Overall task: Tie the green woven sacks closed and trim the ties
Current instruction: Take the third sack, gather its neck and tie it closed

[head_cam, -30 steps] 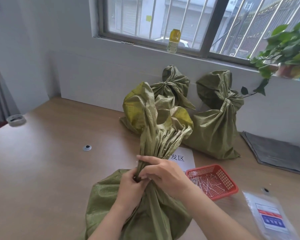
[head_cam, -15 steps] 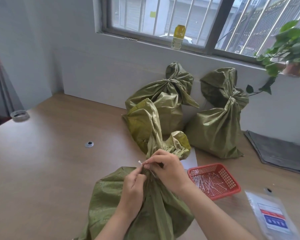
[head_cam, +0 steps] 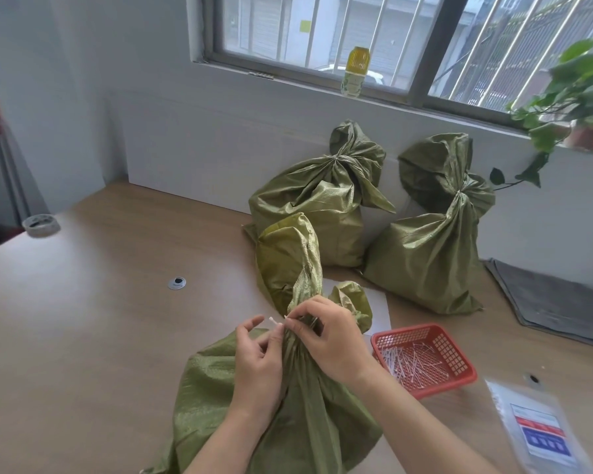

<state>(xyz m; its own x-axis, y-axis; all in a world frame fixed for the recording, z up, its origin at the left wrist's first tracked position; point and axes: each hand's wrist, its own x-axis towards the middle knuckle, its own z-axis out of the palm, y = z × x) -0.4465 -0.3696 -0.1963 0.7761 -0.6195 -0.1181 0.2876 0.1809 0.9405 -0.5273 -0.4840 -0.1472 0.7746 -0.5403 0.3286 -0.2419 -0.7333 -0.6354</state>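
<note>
The near sack [head_cam: 288, 398] lay at the lower centre of the frame on the worktop [head_cam: 83, 336], its bottom cut off by the lower edge. Its gathered neck was mostly covered by both hands, so the wrap of the tie [head_cam: 275, 321] could not be made out; only a short white end showed between them. The left hand [head_cam: 257, 367] had a narrow grip, thumb and forefinger pinching that white end. The right hand [head_cam: 326, 336] pinched the tie at the neck, fingertips closed on it.

Three sacks were in view: the near one, and two tied ones against the wall at centre right, one [head_cam: 319, 213] left of the other [head_cam: 432, 248]. One red basket [head_cam: 425, 359] sat just right of the near sack, holding many white ties [head_cam: 408, 362], too tangled to count. A sheet of paper [head_cam: 377, 313] was largely hidden behind the sack. One blurred plastic packet [head_cam: 538, 429] lay at the lower right, partly cut off.
</note>
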